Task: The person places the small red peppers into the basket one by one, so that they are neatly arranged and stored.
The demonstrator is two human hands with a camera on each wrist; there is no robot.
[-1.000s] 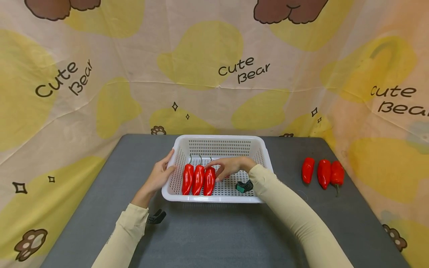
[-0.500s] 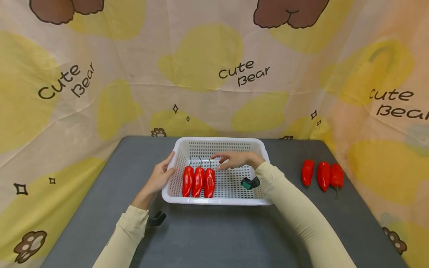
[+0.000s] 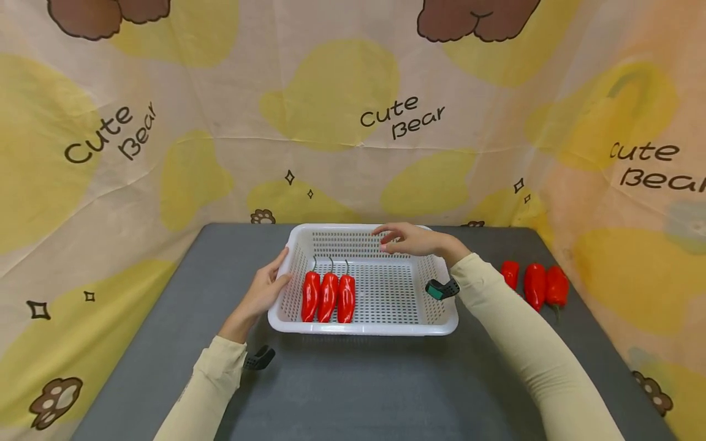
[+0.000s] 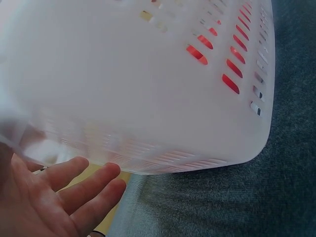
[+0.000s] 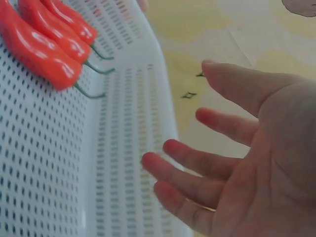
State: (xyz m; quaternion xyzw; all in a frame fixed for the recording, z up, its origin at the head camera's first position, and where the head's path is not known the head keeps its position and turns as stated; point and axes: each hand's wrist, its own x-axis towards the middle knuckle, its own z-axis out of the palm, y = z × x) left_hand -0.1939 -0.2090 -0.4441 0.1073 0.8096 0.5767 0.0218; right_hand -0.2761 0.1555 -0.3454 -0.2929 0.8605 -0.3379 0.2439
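A white plastic basket [image 3: 364, 329] stands on the table with three red chili peppers [image 3: 328, 297] side by side in its left part, green stems pointing away from me. My left hand [image 3: 263, 288] holds the basket's left rim; in the left wrist view its fingers [image 4: 94, 192] lie along the outside of the wall. Above the basket's back right rim hovers my right hand [image 3: 413, 239], fingers spread and holding nothing. The right wrist view shows this hand's palm [image 5: 256, 163] beside the basket wall, away from the peppers.
Three more red peppers [image 3: 535, 286] lie on the grey table [image 3: 353, 392] to the right, the leftmost partly hidden by the right sleeve [image 3: 513, 324]. A patterned cloth [image 3: 331, 92] hangs behind the table and along its sides.
My right hand has lifted off the rightmost pepper in the basket and moved right and back, to over the far rim. The left hand stays at the left rim.
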